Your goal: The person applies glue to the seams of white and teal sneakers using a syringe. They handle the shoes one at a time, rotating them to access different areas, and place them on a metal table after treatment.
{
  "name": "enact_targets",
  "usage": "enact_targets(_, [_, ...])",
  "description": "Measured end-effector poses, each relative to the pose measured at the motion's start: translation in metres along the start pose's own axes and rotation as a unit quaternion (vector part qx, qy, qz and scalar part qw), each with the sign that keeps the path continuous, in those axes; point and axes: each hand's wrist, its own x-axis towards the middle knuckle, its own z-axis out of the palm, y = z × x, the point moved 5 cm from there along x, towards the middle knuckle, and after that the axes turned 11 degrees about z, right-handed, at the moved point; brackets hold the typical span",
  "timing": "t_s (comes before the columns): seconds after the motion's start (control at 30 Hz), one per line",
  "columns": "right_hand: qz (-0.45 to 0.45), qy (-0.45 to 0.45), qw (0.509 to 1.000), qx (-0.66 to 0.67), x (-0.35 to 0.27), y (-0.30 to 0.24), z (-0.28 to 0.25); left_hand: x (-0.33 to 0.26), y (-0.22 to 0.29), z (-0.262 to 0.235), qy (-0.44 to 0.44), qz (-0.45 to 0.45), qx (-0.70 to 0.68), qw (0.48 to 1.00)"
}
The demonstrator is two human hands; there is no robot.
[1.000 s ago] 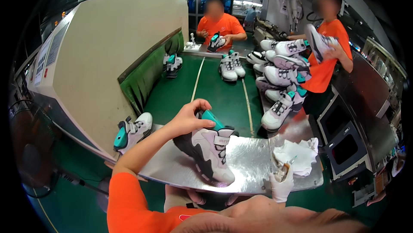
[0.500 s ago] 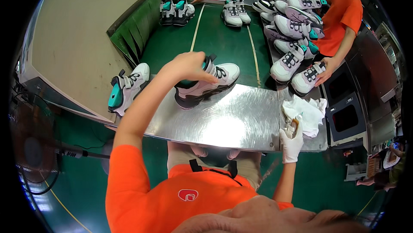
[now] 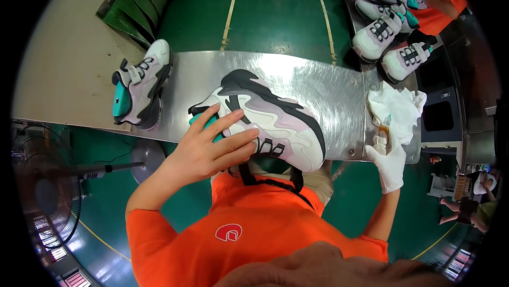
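Note:
A white, lilac and black sneaker [image 3: 275, 112] lies tilted on its side just above the near edge of the metal table [image 3: 339, 101], its black sole facing away and its toe to the right. My bare left hand [image 3: 212, 146] grips it at the heel and collar, fingers laid across the upper; teal shows at the opening. At the table's right end my white-gloved right hand [image 3: 388, 165] is curled round a small whitish and amber item [image 3: 380, 139], whose kind I cannot make out. A crumpled white cloth [image 3: 395, 109] lies right beside it.
A similar sneaker [image 3: 143, 85] with a teal insert stands at the table's left end. Beyond runs a green conveyor belt [image 3: 275, 16]. More sneakers [image 3: 376, 38] are heaped at far right, near a co-worker in orange [image 3: 442, 1]. A fan [image 3: 45, 191] stands at left.
The sneaker in my left hand has come toward me and been turned from upright onto its side. My view has tipped down. The co-worker's hand no longer holds the shoe at right.

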Motion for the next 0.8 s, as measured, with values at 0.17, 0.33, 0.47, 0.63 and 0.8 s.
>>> enact_targets(0.17, [0.072,-0.158,0.97,0.169,-0.04,-0.024,0.005,0.007,0.004,0.004,0.007,-0.038,0.007,0.999])
enact_targets(0.33, [-0.029,-0.235,0.918,0.319,-0.047,-0.049,0.022,0.019,-0.003,-0.001,0.015,-0.008,-0.008,1.0])
enact_targets(0.47, [-0.065,-0.291,0.863,0.409,-0.029,-0.059,0.047,0.027,-0.012,-0.005,0.009,0.007,-0.033,0.999])
enact_targets(0.63, [-0.05,-0.393,0.79,0.468,-0.008,-0.059,0.091,0.029,-0.02,-0.01,-0.014,0.007,-0.062,0.998])
enact_targets(0.8, [-0.042,-0.47,0.759,0.449,0.003,-0.077,0.116,0.029,-0.019,-0.01,0.003,-0.003,-0.068,0.998])
